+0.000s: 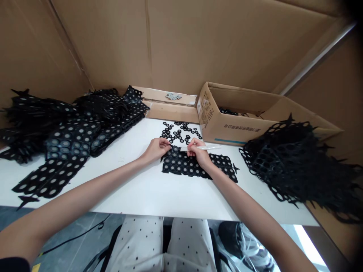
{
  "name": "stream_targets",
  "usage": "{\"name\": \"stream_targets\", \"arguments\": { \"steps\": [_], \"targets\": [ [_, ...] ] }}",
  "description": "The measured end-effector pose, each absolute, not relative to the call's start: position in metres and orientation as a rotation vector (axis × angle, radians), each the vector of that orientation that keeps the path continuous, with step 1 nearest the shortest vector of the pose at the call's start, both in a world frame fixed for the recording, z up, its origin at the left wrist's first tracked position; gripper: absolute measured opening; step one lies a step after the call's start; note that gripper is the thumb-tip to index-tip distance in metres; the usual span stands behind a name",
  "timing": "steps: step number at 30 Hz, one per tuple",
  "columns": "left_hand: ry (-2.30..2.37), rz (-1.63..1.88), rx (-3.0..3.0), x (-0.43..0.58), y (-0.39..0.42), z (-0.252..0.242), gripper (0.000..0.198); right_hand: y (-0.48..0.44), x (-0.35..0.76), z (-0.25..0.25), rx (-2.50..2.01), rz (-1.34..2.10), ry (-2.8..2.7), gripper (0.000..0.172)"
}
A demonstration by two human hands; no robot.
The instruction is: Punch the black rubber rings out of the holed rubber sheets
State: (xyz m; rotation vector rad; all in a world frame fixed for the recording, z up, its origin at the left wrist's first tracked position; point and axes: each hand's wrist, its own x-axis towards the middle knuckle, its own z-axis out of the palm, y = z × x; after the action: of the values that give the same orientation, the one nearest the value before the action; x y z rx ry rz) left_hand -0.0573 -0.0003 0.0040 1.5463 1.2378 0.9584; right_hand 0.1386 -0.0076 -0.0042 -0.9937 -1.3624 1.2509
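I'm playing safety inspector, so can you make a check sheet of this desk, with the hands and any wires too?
Surface: white table.
Job's things: black sheet with pale dots; pale stick; loose black rings just beyond.
Clutter: dotted pile at left, holed pile at right; open box; small grey bits at the back.
Hands: left hand at the sheet's edge, grip unclear; right hand holds the stick.
Cables: thin cord on the floor.
Surroundings: cardboard walls.

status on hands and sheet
Right hand holding slim whitish pen-like tool over black pale-dotted sheet. Left hand at its left end. Loose black rings just beyond.
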Motion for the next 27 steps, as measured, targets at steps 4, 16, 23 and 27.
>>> {"name": "stream_targets", "arguments": {
  "steps": [4, 16, 23, 27],
  "targets": [
    [1.262, 0.891, 1.555, -0.057, 0.005, 0.001, 0.029, -0.010, 0.139, -0.002, -0.994, 1.225, -1.409, 0.006],
    [1.199, 0.974, 1.366, -0.051, 0.004, 0.010, 0.019, -0.016, 0.139, 0.002, -0.979, 1.230, -1.601, 0.015],
    [1.189, 0.985, 1.517, -0.050, 0.002, 0.016, 0.020, -0.016, 0.139, 0.002, -0.883, 1.222, -1.704, 0.013],
    [1.141, 0.925, 1.664, -0.058, 0.006, 0.005, 0.021, -0.013, 0.142, 0.002, -0.928, 1.276, -1.699, 0.017]
  ]
}}
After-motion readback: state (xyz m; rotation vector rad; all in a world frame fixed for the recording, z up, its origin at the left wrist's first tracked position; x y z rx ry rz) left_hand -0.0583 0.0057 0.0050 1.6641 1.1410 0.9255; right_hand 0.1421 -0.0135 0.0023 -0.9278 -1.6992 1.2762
